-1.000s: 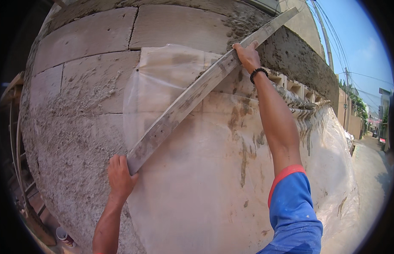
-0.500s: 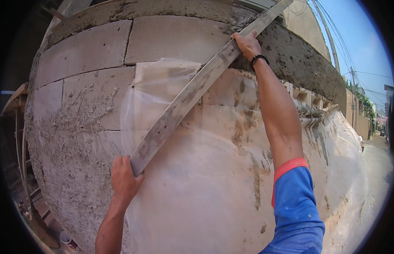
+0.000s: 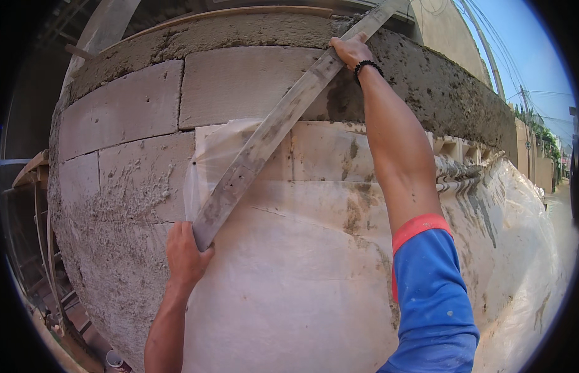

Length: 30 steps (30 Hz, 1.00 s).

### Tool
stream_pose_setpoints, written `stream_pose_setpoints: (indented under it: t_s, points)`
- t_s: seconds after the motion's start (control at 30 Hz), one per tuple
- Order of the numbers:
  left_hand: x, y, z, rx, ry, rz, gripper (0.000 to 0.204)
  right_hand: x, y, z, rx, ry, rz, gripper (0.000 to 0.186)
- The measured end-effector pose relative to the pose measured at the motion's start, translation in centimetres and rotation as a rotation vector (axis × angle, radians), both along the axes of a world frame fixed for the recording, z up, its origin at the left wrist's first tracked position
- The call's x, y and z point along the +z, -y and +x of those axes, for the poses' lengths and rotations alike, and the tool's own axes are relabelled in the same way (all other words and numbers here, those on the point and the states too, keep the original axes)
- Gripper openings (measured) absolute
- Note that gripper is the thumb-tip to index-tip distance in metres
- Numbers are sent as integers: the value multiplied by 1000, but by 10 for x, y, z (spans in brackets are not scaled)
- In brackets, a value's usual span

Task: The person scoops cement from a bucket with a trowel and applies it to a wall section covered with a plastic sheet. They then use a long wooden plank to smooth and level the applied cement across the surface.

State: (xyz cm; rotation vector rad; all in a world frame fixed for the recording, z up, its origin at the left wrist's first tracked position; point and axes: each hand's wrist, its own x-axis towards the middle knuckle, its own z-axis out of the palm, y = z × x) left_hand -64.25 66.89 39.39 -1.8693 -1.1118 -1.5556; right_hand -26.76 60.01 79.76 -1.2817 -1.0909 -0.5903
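A long, flat straightedge [image 3: 278, 127], grey and smeared with mortar, slants across the wall from lower left to upper right. My left hand [image 3: 187, 253] is closed on its lower end, the thumb around the near edge. Higher up, my right hand [image 3: 350, 51] grips the bar near the band of wet mortar [image 3: 426, 78] along the wall's top; a dark bead bracelet circles that wrist. Behind the bar are pale blocks [image 3: 252, 84] and a translucent plastic sheet [image 3: 289, 292] hanging over the lower wall. The bar's top end is cut off by the frame.
Rough mortar [image 3: 115, 280] covers the wall's lower left. Beside it stand wooden pieces [image 3: 37, 171], with a white bucket [image 3: 114, 359] below. Hollow openings [image 3: 451, 149] sit under the mortar band at right. Beyond runs a street [image 3: 560, 217] with poles and wires.
The straightedge and both my hands have moved up relative to the wall, the bar keeping its slant. My view has tilted upward, so the wall sits lower in the picture. Both grips stay closed.
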Motion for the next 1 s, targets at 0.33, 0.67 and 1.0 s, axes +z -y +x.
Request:
stream_pose_setpoints:
  t_s: [0.33, 0.67, 1.0]
  points:
    - [-32, 4, -18, 0, -55, -78, 56, -45, -10, 6, -39, -14, 22, 113]
    - [-105, 7, -38, -37, -157, -123, 54, -152, 5, -2, -73, -157, -50, 110]
    - [-160, 2, -55, -25, -214, -147, 59, -244, 20, -11, -64, -271, -146, 105]
